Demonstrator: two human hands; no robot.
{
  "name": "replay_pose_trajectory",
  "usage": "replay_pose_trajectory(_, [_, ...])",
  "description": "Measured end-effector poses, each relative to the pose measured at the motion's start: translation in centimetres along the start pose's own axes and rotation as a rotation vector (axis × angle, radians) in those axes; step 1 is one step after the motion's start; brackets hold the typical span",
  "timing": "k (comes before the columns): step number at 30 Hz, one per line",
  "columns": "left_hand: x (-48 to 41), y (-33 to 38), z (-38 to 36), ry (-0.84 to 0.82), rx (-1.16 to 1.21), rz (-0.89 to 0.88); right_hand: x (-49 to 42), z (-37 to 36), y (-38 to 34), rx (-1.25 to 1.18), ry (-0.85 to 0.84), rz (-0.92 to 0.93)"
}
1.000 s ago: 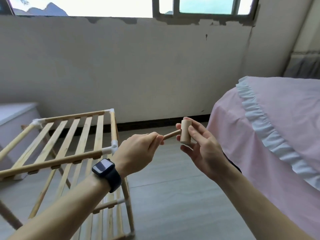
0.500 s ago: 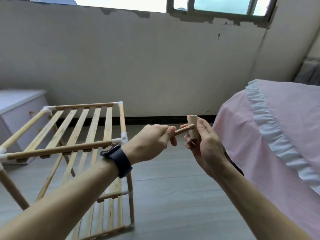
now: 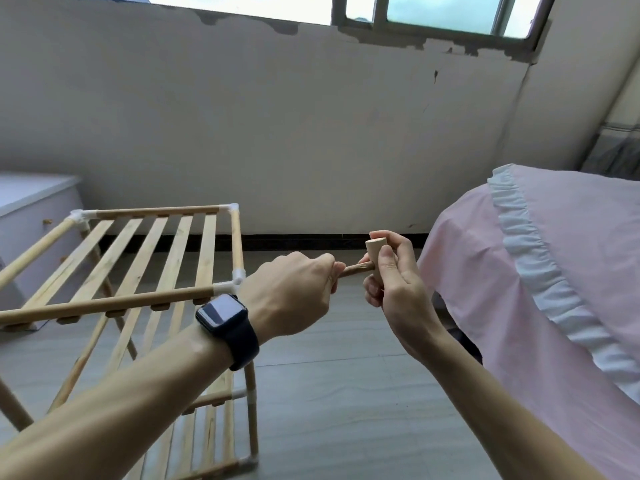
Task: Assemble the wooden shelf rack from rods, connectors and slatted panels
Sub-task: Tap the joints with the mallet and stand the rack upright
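Rack (image 3: 138,301) mostly built, 2 tiers. Right of it our left hand (image 3: 294,292) grips rod (image 3: 358,270), right hand (image 3: 396,292) pinches cylinder (image 3: 375,249); joining them's left, we reckon.

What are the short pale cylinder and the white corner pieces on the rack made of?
The short pale cylinder looks like unfinished light wood: matte, tan, with a flat-cut end. The white corner pieces seem to be plastic: smooth, uniformly white, with a moulded three-way shape.

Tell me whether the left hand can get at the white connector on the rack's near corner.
Likely yes for reach: the white connector sits right beside the left hand, nothing between. But that hand grips a thin stick, so it must let go first.
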State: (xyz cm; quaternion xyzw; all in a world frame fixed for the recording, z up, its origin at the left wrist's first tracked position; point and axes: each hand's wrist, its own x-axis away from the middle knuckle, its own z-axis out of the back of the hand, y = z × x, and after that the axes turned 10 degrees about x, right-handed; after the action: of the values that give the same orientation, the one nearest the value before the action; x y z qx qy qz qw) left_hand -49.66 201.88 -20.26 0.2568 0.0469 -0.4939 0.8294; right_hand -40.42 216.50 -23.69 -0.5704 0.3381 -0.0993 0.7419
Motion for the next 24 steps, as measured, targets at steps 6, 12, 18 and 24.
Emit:
replay_pose_trajectory(6, [-0.3, -0.1, -1.9, 0.131, -0.297, -0.127, 0.6, -0.5, 1.4, 0.108, 0.043, -0.118])
replay_pose_trajectory(12, [-0.7, -1.1, -3.1, 0.064, -0.091, -0.167, 0.2, 1.6, 1.0, 0.115, -0.047, -0.111])
replay_pose_trajectory(18, [-0.4, -3.7, -1.1, -0.094, 0.004, -0.066, 0.7, 2.1, 2.4, 0.123, -0.005, -0.070])
replay_pose_trajectory(24, [2.2, -2.8, -2.1, 0.136, -0.357, -0.320, 1.2, 0.8, 2.9, -0.007, 0.053, -0.090])
